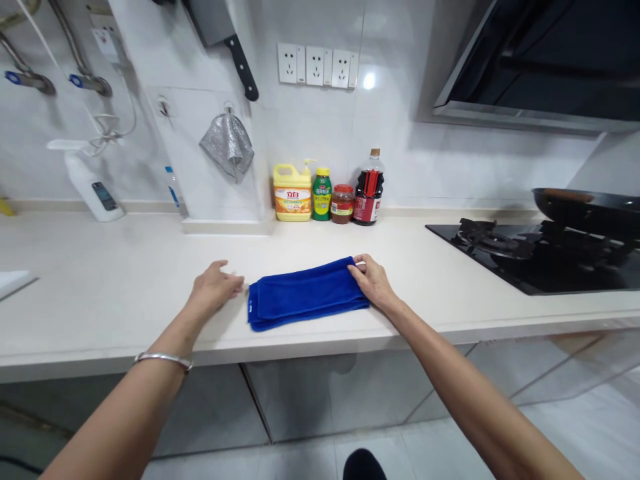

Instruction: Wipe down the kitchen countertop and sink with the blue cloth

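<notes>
1. Your blue cloth [307, 293] lies folded on the worktop [150, 267].
2. Your right hand [373, 281] seems to pinch its right end.
3. Your left hand [216, 288], fingers loosely apart, is beside its left end.

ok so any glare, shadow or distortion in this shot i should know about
In the head view, a bright glare spot sits on the wall right of the sockets; also in the head view, the white bottle leans outward, probably wide-angle distortion; there too, a soft shadow lies on the counter near the left hand, and the blue cloth's tag print is unreadable.
</notes>
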`<state>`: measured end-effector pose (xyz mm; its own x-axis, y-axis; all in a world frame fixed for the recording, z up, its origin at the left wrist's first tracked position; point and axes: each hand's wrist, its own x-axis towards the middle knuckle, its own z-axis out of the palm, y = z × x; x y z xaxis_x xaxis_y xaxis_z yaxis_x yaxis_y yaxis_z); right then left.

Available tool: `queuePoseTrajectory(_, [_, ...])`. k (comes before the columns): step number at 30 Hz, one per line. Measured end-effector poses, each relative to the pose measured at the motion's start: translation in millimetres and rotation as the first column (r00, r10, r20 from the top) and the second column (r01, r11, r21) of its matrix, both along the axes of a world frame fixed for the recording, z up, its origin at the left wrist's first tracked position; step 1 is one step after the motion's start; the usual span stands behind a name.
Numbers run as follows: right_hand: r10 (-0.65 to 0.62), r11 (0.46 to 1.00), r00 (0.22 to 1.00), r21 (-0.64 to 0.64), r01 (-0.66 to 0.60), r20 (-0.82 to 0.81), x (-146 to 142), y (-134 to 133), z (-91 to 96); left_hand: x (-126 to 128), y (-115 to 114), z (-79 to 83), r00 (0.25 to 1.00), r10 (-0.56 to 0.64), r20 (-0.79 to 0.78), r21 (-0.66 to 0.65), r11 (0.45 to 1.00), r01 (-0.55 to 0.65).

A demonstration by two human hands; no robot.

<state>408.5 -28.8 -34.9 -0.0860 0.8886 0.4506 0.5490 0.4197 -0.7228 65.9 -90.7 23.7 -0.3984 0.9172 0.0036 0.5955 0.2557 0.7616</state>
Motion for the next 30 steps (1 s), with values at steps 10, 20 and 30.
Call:
queuePoseTrajectory(10, [-0.292,0.914,0.895,0.375,0.157,0.338,23,-14,12.0,-74,-26,-38.0,0.75,-0.161,-0.641,-0.233,0.972,0.009])
queuePoseTrajectory(20, [0.457,0.878,0.522,-0.272,-0.394,0.72,-29,-34,25.7,-64,-26,-43.4,0.718,-0.176,-0.674,-0.267,0.964,-0.015])
queuePoseTrajectory(30, [0.494,0.863,0.519,-0.322,-0.389,0.697,-178,19,29.9,-64,-20,-46.4,0.702,-0.178,-0.689,-0.281,0.959,-0.033])
